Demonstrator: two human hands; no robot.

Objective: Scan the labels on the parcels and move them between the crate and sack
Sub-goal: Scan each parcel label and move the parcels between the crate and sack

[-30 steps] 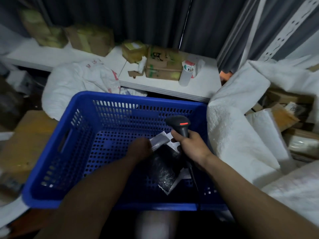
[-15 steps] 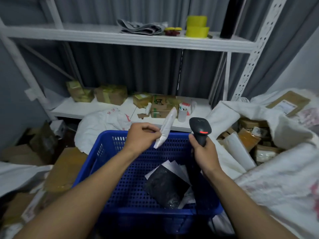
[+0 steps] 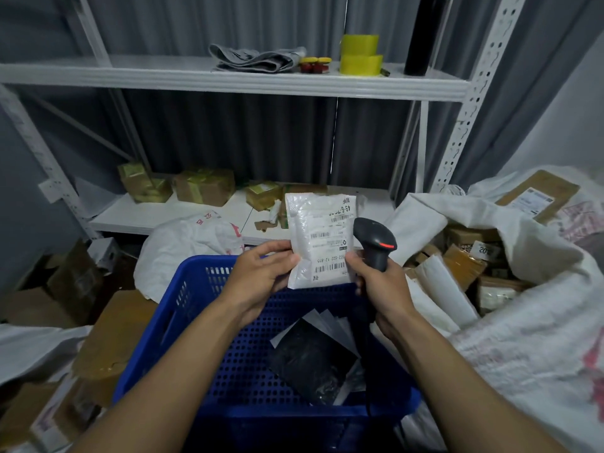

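Label-side up, a white parcel (image 3: 318, 237) is held above the blue crate (image 3: 294, 415), with the scanner (image 3: 374, 243) just beside it.

The left hand (image 3: 261, 273) pinches the parcel's left edge between thumb and fingers; the right hand (image 3: 382, 286) is wrapped round the scanner's handle, one fingertip touching the parcel's lower right corner. In the crate lie a black parcel (image 3: 310, 358) and some pale flat ones under it. The open white sack (image 3: 523, 354) on the right is heaped with brown boxes (image 3: 464, 264) and a padded envelope (image 3: 441, 289). Behind the crate sits a bulging white bag (image 3: 186, 243), then a low shelf (image 3: 163, 214) with taped cartons (image 3: 204, 186); the upper shelf carries yellow tape rolls (image 3: 359, 53) and a folded cloth (image 3: 255, 58).
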